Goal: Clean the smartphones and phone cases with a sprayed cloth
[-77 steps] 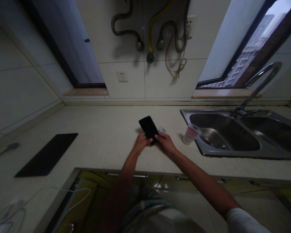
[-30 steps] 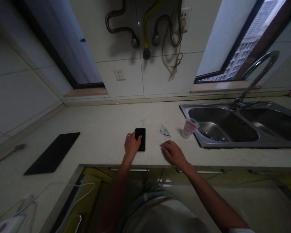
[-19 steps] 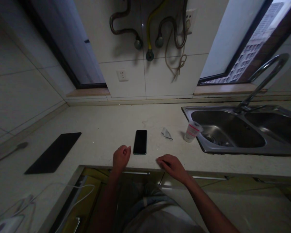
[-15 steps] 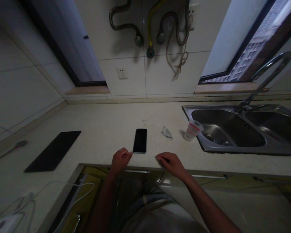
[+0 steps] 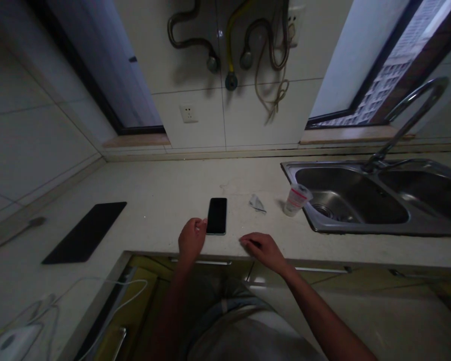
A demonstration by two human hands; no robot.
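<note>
A smartphone [image 5: 217, 216] with a dark screen lies face up on the pale countertop [image 5: 165, 190]. My left hand [image 5: 193, 238] is at the phone's lower left edge, its fingers curled in and holding nothing; whether the fingertips touch the phone I cannot tell. Resting near the counter's front edge, right of the phone, my right hand [image 5: 263, 249] holds nothing. Its fingers bend loosely, with a gap between them and the thumb. A small crumpled clear wrapper [image 5: 256, 204] with a dark strip lies beyond that hand. To its right a clear plastic cup [image 5: 296, 200] with red print leans by the sink.
A double steel sink [image 5: 346, 198] with a tall faucet [image 5: 409, 120] fills the right side. At left lie a black flat board [image 5: 86, 233] and a long-handled utensil [image 5: 26, 228]. A white device [image 5: 15, 343] with a white cable [image 5: 108, 283] sits lower left.
Both hands held the phone at first. It was laid down on the counter and let go, the right hand leaving it first. My left hand drew back, then moved slightly up beside the phone.
</note>
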